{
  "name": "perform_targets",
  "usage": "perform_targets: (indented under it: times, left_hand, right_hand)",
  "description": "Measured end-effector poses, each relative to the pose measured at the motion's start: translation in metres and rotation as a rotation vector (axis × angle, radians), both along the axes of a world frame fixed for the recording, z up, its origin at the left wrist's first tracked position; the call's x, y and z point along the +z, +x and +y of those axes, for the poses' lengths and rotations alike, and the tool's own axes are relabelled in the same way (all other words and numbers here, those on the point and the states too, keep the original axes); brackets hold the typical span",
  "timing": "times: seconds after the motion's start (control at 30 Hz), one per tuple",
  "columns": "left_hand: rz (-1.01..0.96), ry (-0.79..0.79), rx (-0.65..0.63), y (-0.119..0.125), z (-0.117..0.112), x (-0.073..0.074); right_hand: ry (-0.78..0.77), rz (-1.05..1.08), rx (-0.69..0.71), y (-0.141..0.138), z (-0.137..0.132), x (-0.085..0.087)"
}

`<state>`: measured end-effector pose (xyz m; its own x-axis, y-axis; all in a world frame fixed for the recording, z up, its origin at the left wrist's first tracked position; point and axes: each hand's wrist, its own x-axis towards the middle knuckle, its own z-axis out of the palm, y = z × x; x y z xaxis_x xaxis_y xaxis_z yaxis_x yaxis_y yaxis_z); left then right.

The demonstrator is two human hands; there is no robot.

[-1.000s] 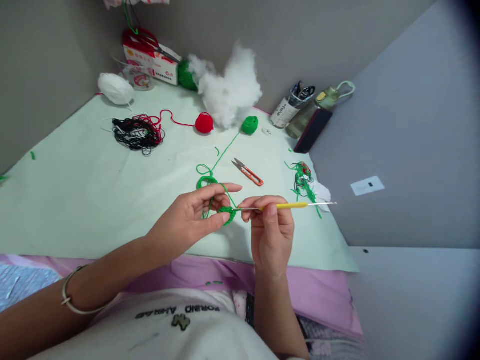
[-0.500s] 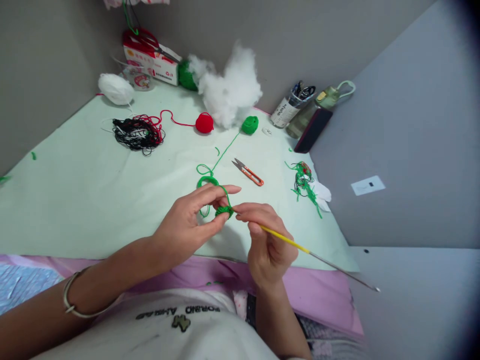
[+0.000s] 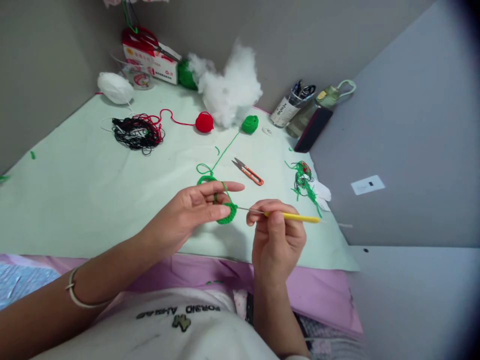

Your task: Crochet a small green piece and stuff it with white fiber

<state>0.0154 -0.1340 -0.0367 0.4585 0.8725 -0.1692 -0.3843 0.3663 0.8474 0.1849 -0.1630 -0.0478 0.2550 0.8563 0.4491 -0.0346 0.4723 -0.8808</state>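
Note:
My left hand pinches a small green crochet piece between thumb and fingers, with green yarn looped over its forefinger. The strand runs back across the pale green mat to a small green yarn ball. My right hand grips a yellow-handled crochet hook, held nearly level, its metal tip at the green piece. Both hands hover above the mat's near edge.
Orange thread snips lie just beyond my hands. A red yarn ball, a black and red thread tangle, white stuffing, green yarn scraps, a white yarn ball, a box, a pen cup and a bottle stand behind.
Half a second ago the hook's handle had tilted down to the right; it has swung back up to nearly level. The green piece has turned slightly in my left hand.

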Motion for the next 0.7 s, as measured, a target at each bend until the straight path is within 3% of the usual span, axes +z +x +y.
perform_targets:
  times: [0.1, 0.33, 0.53, 0.6, 0.7]
  left_hand:
    - [0.065, 0.08, -0.052, 0.002, -0.004, -0.001]
    - [0.058, 0.053, 0.055, 0.009, -0.005, -0.002]
    - [-0.175, -0.133, -0.118, 0.005, 0.0, 0.0]
    - [-0.216, -0.128, -0.13, 0.004, 0.0, 0.0]
    - [-0.12, -0.036, -0.104, 0.005, -0.003, -0.001]
  right_hand:
    - [-0.067, 0.081, 0.099, -0.002, 0.003, 0.001]
    - [-0.074, 0.067, 0.131, -0.006, 0.001, -0.005]
    - [-0.159, 0.171, 0.136, 0.003, 0.005, 0.001]
    - [-0.194, 0.198, 0.138, 0.005, 0.006, 0.001]
    - [-0.195, 0.184, 0.161, 0.003, 0.005, 0.001]
